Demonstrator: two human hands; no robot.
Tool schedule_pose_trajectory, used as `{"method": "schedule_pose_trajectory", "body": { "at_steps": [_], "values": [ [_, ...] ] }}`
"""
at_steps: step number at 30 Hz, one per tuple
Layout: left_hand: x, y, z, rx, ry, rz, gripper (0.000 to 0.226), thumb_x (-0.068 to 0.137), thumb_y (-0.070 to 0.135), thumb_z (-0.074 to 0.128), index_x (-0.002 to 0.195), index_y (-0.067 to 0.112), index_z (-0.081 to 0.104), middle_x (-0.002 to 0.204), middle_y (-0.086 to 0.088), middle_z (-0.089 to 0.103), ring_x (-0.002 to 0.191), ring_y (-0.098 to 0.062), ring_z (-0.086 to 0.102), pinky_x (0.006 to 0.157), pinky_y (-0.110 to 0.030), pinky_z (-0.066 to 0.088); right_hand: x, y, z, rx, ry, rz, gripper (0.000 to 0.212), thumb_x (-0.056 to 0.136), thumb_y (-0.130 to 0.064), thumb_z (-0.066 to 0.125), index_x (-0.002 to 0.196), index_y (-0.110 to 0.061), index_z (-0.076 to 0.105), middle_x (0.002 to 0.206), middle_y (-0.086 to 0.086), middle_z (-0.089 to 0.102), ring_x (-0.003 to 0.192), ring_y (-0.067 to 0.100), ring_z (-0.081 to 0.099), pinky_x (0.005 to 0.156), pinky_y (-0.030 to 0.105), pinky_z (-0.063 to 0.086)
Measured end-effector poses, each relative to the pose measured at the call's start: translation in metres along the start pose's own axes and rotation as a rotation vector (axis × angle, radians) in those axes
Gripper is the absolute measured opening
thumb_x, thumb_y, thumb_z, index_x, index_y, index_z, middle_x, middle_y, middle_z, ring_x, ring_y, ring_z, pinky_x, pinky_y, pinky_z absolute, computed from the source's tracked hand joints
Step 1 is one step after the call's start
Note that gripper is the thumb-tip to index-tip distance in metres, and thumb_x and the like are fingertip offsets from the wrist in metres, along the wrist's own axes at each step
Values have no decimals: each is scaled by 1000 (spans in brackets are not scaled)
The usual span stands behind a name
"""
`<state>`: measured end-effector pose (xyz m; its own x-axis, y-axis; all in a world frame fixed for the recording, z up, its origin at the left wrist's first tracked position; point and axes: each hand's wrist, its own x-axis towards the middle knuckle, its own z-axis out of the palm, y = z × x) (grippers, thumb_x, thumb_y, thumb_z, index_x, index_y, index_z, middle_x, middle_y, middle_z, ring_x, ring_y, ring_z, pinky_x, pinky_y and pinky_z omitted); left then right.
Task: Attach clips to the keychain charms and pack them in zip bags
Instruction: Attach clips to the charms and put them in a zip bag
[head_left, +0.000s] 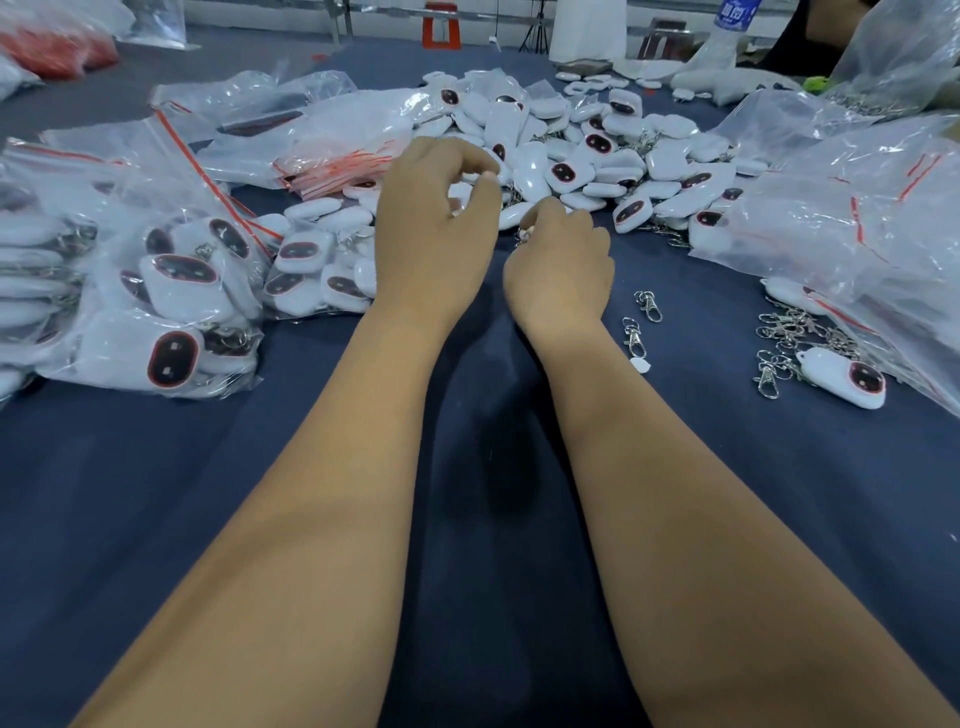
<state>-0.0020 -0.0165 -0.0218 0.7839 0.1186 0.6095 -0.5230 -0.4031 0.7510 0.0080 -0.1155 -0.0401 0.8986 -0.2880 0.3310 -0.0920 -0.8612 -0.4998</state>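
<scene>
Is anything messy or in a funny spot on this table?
Nothing looks broken or spilled. A few things sit away from their piles: two loose clips lie alone on the blue cloth beside the right hand, with a small white scrap next to them. One white charm lies apart at the right, by a clip heap.

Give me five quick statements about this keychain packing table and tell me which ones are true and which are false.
1. The table is covered with a dark blue cloth. True.
2. Two loose metal clips lie on the cloth right of the right hand. True.
3. The pile of white charms sits near the table's front edge, behind the elbows. False: it lies beyond the hands, toward the far side.
4. The filled zip bags sit at the person's left. True.
5. The left hand lies flat, fingers spread. False: its fingers are curled, fingertips together above the charms.
</scene>
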Motion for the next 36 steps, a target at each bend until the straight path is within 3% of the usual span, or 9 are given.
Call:
{"method": "schedule_pose_trajectory", "body": {
  "at_steps": [6, 10, 13, 16, 18, 20, 25, 30, 36],
  "values": [
    [2, 9, 10, -608, -128, -392, 16, 98, 14, 49, 107, 18, 61, 115, 1, 58, 114, -11, 56, 99, -29, 50, 3, -3, 0, 577, -2, 86, 34, 91, -5, 46, 124, -14, 52, 88, -9, 55, 87, 18, 55, 72, 24, 39],
    [4, 8, 10, -874, -140, -679, 35, 101, 35, 45, 128, 16, 56, 129, -4, 55, 126, -17, 51, 104, -37, 47, 6, 0, 4, 681, -26, 157, 38, 87, -5, 52, 123, -16, 53, 100, -2, 57, 88, 15, 57, 71, 23, 44],
    [7, 3, 9, -848, -101, -753, 37, 100, 45, 41, 125, 22, 55, 135, -7, 52, 129, -16, 46, 107, -49, 40, 7, 2, 5, 692, -29, 164, 43, 83, -3, 55, 124, -15, 52, 106, 2, 59, 93, 18, 58, 74, 25, 47],
    [11, -2, 10, -828, 37, -755, 32, 99, 40, 42, 122, 21, 54, 123, -1, 57, 114, -11, 54, 94, -35, 44, 8, 2, 5, 741, -34, 192, 40, 81, -1, 58, 118, -14, 54, 104, 2, 61, 96, 21, 63, 81, 32, 52],
    [14, -8, 10, -777, 157, -735, 27, 98, 34, 45, 119, 20, 53, 103, 7, 57, 95, -8, 57, 84, -28, 44, 8, 3, 3, 788, -32, 208, 32, 78, 0, 60, 106, -16, 59, 100, 2, 66, 90, 20, 65, 73, 31, 54],
    [15, -17, 10, -653, 198, -678, 20, 96, 29, 44, 114, 24, 52, 101, 8, 54, 98, -12, 54, 92, -34, 45, 7, 3, 1, 860, -47, 184, 26, 76, 1, 60, 94, -17, 68, 85, -2, 68, 75, 14, 62, 63, 24, 50],
    [11, -21, 12, -531, 46, -516, 33, 92, 5, 42, 105, 30, 58, 102, 7, 64, 88, -10, 60, 78, -25, 47, 4, -3, -3, 1030, -55, 173, 26, 77, 5, 63, 91, -16, 69, 74, -2, 67, 63, 6, 59, 60, 20, 51],
    [7, -19, 12, -481, -104, -532, 34, 84, -1, 47, 93, 25, 67, 70, 3, 65, 59, -12, 58, 50, -21, 46, 1, -7, -6, 1093, -135, 136, 11, 77, 6, 58, 83, 0, 65, 72, 10, 54, 69, 19, 47, 64, 32, 43],
    [9, -20, 12, -397, -95, -636, 28, 84, 8, 45, 103, 26, 56, 74, 2, 57, 64, -15, 52, 56, -25, 41, 3, -8, -3, 1115, -144, 138, 21, 79, 6, 60, 72, -13, 58, 65, 1, 56, 66, 15, 50, 65, 27, 47]
  ]
}}
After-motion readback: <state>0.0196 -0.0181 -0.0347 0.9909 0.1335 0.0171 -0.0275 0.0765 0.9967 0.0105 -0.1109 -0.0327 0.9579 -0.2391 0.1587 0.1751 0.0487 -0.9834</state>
